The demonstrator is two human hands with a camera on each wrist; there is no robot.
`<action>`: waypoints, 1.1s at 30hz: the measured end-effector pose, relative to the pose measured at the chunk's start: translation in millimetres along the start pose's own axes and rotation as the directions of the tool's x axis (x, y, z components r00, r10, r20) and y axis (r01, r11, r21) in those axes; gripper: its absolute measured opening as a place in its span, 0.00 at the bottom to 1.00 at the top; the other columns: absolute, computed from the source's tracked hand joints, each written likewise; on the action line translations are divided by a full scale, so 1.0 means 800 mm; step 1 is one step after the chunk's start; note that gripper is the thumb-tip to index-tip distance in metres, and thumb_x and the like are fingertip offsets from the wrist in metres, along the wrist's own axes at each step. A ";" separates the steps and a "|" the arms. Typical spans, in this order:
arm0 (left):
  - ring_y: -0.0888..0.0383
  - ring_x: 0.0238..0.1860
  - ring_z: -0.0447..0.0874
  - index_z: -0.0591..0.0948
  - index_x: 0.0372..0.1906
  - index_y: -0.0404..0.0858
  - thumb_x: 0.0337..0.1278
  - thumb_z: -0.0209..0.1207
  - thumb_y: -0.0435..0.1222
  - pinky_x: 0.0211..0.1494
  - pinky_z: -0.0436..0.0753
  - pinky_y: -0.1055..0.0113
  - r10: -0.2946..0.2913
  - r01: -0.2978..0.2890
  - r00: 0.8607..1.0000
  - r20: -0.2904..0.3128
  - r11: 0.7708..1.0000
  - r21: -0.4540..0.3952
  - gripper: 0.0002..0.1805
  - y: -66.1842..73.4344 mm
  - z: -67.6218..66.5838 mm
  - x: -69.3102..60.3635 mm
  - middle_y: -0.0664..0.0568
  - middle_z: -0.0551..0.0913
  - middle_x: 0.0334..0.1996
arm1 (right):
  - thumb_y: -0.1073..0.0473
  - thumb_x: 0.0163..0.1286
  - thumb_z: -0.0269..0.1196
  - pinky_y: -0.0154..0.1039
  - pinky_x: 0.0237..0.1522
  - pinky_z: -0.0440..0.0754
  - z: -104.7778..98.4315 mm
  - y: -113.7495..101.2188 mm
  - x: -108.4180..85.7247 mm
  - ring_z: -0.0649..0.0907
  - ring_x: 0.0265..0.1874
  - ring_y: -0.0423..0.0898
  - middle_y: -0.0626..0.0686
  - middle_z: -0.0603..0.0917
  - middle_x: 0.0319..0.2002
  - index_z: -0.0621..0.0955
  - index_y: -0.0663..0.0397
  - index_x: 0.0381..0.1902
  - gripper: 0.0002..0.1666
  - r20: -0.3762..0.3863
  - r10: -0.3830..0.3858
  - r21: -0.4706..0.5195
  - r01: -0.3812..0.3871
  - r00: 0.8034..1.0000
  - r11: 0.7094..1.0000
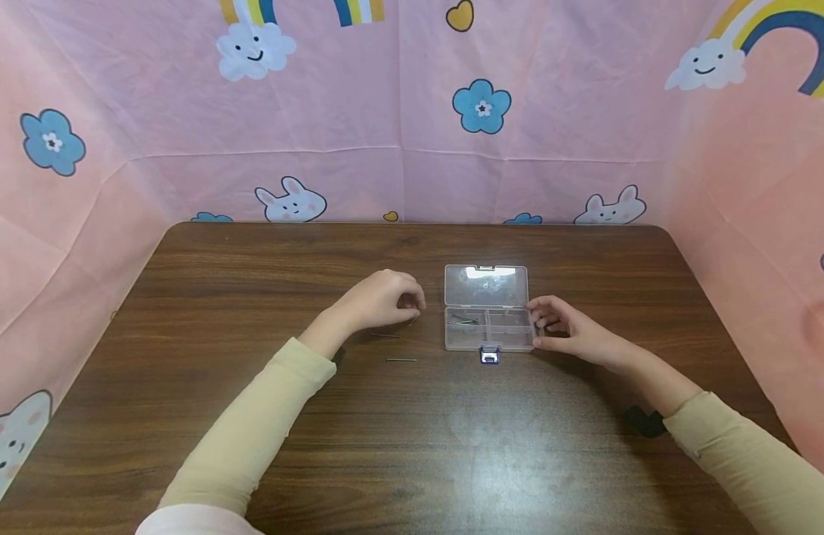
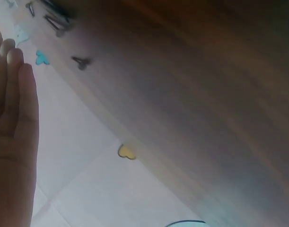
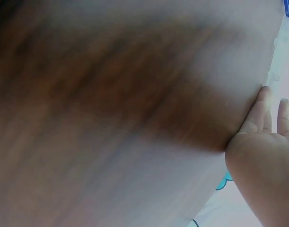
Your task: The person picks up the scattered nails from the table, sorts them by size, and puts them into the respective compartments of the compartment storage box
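- Nearest to the camera I have the left sleeve and the right sleeve; both end before the wrist, so I think the cloth does not disturb the fingers.
- The clear box stands on the counter, in front of the person and between both hands, which should make it reachable from either side.
- Its lid lies folded back, away from the person, so the compartments are open to my view; the blue-edged latch hangs at the near side.
- The right grip, a bare hand, holds the right end of the box, with thumb at the near corner and fingers toward the hinge. I judge that this steadies so light a box.
- The left grip is bent downward above the counter, left of the box; whether the fingertips pinch something, I cannot tell.
- Two loose nails lie apart beside this hand, the nearer nail and the farther nail, probably spread for easy picking.
- More nails lie together in the left part of the box, where the dividers seem to prevent them from rolling across.
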State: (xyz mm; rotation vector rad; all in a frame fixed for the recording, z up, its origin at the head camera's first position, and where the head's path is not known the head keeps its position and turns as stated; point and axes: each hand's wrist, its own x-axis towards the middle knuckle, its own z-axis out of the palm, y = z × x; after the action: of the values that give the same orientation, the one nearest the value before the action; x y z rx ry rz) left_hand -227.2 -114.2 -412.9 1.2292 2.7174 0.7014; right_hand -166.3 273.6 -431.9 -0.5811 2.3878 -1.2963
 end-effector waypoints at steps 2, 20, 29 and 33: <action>0.60 0.37 0.86 0.90 0.38 0.41 0.62 0.71 0.31 0.46 0.86 0.65 -0.003 0.003 1.000 0.002 1.000 -0.019 0.03 -0.004 -0.002 -0.004 0.53 0.91 0.37 | 0.66 0.74 0.67 0.24 0.60 0.74 0.000 0.000 0.000 0.76 0.57 0.46 0.63 0.76 0.60 0.68 0.64 0.72 0.33 -0.001 0.003 -0.001 -0.003 1.000 1.000; 0.65 0.31 0.80 0.90 0.32 0.43 0.59 0.73 0.31 0.39 0.83 0.70 -0.100 0.108 0.992 0.072 0.987 -0.120 0.04 -0.024 -0.017 -0.042 0.56 0.90 0.32 | 0.66 0.74 0.67 0.24 0.60 0.74 0.000 -0.002 0.000 0.76 0.56 0.48 0.63 0.76 0.60 0.68 0.64 0.72 0.33 0.000 0.008 -0.003 -0.008 1.000 1.000; 0.64 0.30 0.78 0.90 0.31 0.44 0.59 0.74 0.32 0.37 0.81 0.70 -0.152 0.165 0.982 0.112 0.979 -0.122 0.05 -0.024 -0.020 -0.056 0.58 0.89 0.30 | 0.66 0.75 0.67 0.24 0.60 0.74 -0.001 0.000 0.000 0.76 0.57 0.48 0.63 0.76 0.60 0.68 0.64 0.72 0.33 -0.001 0.000 -0.006 0.000 1.000 1.000; 0.64 0.30 0.79 0.89 0.31 0.44 0.59 0.74 0.32 0.38 0.81 0.69 -0.163 0.181 0.976 0.142 0.976 -0.120 0.05 -0.024 -0.019 -0.060 0.59 0.88 0.29 | 0.65 0.75 0.67 0.24 0.60 0.74 -0.001 0.001 0.000 0.76 0.57 0.48 0.62 0.77 0.60 0.69 0.63 0.72 0.33 -0.002 0.000 -0.007 0.000 1.000 1.000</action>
State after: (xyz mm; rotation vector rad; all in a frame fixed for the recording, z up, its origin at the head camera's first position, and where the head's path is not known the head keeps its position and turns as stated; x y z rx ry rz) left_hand -212.0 -165.8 -413.3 0.9610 2.5841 0.7381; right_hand -166.6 274.3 -432.3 -0.5819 2.3952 -1.2891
